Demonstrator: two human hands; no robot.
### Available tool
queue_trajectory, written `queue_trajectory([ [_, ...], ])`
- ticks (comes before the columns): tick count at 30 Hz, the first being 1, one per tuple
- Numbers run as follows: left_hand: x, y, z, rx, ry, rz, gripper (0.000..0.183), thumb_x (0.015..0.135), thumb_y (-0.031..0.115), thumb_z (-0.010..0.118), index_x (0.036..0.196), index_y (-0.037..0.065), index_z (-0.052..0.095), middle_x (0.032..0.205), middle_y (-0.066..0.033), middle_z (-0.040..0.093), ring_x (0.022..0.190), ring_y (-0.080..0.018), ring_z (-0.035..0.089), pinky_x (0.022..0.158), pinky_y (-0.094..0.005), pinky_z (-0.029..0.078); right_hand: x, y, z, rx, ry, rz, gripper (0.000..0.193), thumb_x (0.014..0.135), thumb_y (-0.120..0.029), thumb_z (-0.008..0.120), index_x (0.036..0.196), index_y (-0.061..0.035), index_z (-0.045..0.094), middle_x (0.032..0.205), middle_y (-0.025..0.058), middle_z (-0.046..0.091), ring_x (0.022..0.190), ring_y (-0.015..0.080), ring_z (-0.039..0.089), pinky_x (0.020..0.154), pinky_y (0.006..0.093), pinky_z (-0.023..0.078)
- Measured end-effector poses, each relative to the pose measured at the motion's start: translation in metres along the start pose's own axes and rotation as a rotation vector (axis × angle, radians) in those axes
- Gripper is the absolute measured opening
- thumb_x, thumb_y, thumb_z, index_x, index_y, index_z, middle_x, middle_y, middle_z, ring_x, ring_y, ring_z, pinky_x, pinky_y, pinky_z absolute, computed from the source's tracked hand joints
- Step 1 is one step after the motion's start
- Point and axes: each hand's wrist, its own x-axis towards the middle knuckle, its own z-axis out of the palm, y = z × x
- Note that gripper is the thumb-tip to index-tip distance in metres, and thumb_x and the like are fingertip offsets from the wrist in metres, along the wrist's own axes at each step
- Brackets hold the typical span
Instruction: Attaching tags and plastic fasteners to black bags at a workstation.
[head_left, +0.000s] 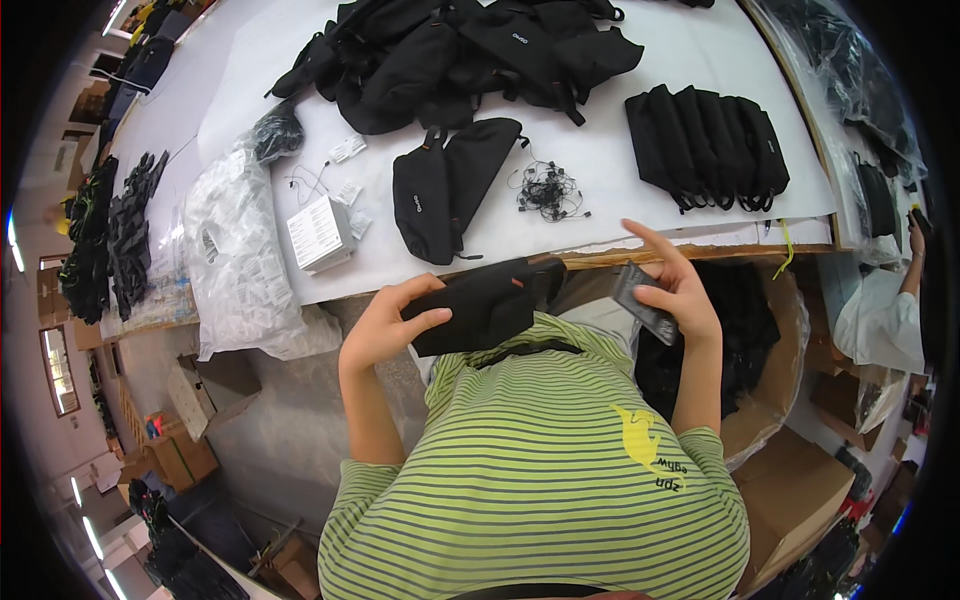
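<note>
My left hand [385,325] grips a small black fabric bag [485,305] by its left end, just off the table's near edge and close to my body. An orange tab shows near the bag's upper right. In my right hand [675,290], a flat dark grey shiny rectangular piece [645,303] is pinched under the thumb, while the index finger points out toward the table. What kind of piece it is I cannot make out. Beyond my hands, another black bag [445,195] lies on the table beside a tangle of thin black strings [550,190].
A heap of black bags [460,55] covers the far middle of the white table [215,85]. Several bags stand in a row [708,145] at right. At left are a stack of white cards [320,235] and a clear plastic sack [240,250]. An open carton [770,390] sits below right.
</note>
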Motion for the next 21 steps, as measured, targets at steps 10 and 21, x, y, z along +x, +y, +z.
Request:
queue_trajectory([
  [10,0.007,0.022,0.030,0.005,-0.520,0.084,0.023,0.087,0.019,0.064,0.095,0.003,0.049,0.067,-0.0058,0.054,0.060,-0.0128,0.047,0.057,-0.0284,0.037,0.028,0.050,-0.011,0.892,-0.174,-0.425,0.109,0.066,-0.077,0.059,0.142,-0.0023,0.033,0.149,0.0130,0.030,0.072,0.0181,0.056,0.055,0.0287,0.043],
  [21,0.018,0.027,0.041,0.044,-0.634,0.107,0.026,0.087,0.026,0.063,0.093,0.005,0.050,0.073,-0.0038,0.053,0.063,-0.0140,0.046,0.057,-0.0292,0.036,0.070,0.048,-0.008,0.780,0.353,-0.502,0.020,0.094,-0.025,0.056,0.087,-0.0067,0.060,0.082,0.0017,0.064,0.053,0.0077,0.047,0.054,0.0212,0.036],
])
